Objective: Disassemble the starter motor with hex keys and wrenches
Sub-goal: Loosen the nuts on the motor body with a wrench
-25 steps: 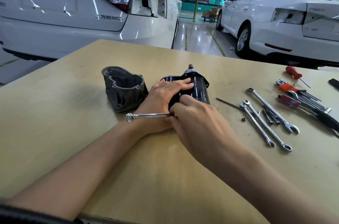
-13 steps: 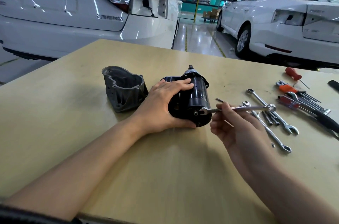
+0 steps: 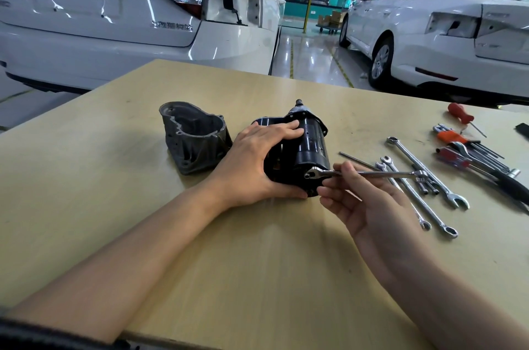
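The black starter motor body [image 3: 310,149] lies on its side in the middle of the tan table [image 3: 114,206]. My left hand [image 3: 257,160] grips it from the left, fingers over the top and thumb under the near end. My right hand [image 3: 360,198] pinches a silver combination wrench [image 3: 372,174] by its shank. The wrench lies level, with its ring end on the motor's near end face and its handle pointing right. A grey cast housing [image 3: 194,137] stands apart to the left of the motor.
Several loose wrenches [image 3: 420,186] and a thin rod [image 3: 355,160] lie to the right of the motor. Hex keys, an orange-handled tool [image 3: 452,136] and a red screwdriver [image 3: 459,113] sit at the far right edge. Two white cars stand behind the table.
One second ago the wrench handle pointed left across my left wrist. It has swung round to point right, and my right hand has come off the motor's near end.
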`<state>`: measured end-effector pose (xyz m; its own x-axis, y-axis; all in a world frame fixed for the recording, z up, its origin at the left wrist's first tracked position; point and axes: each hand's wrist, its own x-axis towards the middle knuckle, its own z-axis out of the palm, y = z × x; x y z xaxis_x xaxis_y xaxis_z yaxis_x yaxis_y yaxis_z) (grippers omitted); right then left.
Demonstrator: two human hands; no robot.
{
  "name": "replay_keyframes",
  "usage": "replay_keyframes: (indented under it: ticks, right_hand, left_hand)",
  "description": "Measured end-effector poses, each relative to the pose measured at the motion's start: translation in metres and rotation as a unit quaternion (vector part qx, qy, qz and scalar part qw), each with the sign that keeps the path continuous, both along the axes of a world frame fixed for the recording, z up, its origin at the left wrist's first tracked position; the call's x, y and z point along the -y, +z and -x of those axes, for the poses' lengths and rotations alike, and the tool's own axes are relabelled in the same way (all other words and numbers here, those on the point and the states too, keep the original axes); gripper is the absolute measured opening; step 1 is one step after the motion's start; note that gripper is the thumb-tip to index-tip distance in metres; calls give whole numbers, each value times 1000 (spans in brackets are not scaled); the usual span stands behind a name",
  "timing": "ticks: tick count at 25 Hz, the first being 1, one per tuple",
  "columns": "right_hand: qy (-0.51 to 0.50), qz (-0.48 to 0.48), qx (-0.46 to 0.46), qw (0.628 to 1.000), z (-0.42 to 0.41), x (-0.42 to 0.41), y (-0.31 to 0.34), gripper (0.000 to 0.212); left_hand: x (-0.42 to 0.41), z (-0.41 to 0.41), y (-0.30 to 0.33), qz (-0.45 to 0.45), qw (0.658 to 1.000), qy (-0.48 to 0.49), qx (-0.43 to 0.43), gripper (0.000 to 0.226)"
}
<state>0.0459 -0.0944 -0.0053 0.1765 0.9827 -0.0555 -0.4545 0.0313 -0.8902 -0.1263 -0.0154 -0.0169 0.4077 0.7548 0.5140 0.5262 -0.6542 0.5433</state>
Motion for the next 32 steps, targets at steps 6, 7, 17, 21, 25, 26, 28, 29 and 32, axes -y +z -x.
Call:
replay_keyframes:
  ticks: [6, 7, 17, 21, 25, 26, 28, 29, 32]
  right_hand:
    - [-48, -135, 303, 942, 4, 0, 13, 14]
    - [-45, -161, 380, 910, 6, -2, 18, 16]
    - [53, -270, 814, 512, 51, -5, 38, 6]
    - [-37, -376, 678, 631, 39, -1, 29, 4]
    - [-60, -201, 356, 911, 11, 0, 15, 17]
    - [-49, -135, 257, 956, 7, 1, 13, 16]
    - [-29, -32, 110, 993, 2, 0, 7, 13]
    - [-21, -3, 62, 998, 2, -1, 6, 13]
    - [-20, 24, -9, 999, 5, -3, 4, 13]
  left_hand:
    - [1, 0, 1, 8, 1000, -3, -1, 87]
    - [1, 0, 1, 8, 1000, -2, -2, 87]
    - [-9, 0, -3, 20, 999, -19, -17, 65]
    - [-6, 1, -3, 8, 1000, -18, -24, 71]
    - [-1, 2, 0, 9, 1000, -9, -10, 86]
    - [-1, 2, 1, 6, 1000, -6, -8, 87]
    - [0, 1, 1, 3, 1000, -3, -6, 87]
    - [-1, 1, 1, 2, 1000, -3, -5, 87]
    - [-1, 1, 0, -1, 1000, -4, -2, 87]
